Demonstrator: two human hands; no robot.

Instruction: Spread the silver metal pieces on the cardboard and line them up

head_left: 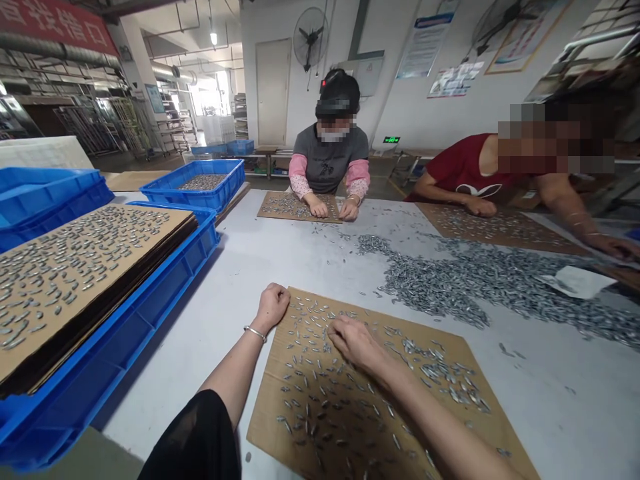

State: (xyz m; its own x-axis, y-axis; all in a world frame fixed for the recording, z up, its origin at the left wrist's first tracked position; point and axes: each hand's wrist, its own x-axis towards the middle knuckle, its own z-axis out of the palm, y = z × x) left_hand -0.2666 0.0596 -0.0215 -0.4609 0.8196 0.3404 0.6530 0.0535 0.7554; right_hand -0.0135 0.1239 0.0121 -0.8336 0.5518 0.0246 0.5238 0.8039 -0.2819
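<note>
My left hand [274,305], with a bangle at its wrist, is closed at the far left corner of a brown cardboard sheet [270,420]. What its curled fingers hold, if anything, is hidden. Over the far part of the sheet, my right hand [353,339] has its fingers pinched together close to the surface, and I cannot make out what is between them. Small, slim silver-grey metal pieces [305,380] lie spread over the sheet around it. A denser cluster of these pieces [445,373] lies on the sheet's right side.
A large heap of metal pieces [450,280] covers the white table [235,267] beyond the sheet. Blue crates [150,333] stand at left, one bearing stacked piece-covered cardboard [100,247]. Two co-workers [327,160] sit opposite, hands over their own sheets. White paper [577,283] lies on the heap.
</note>
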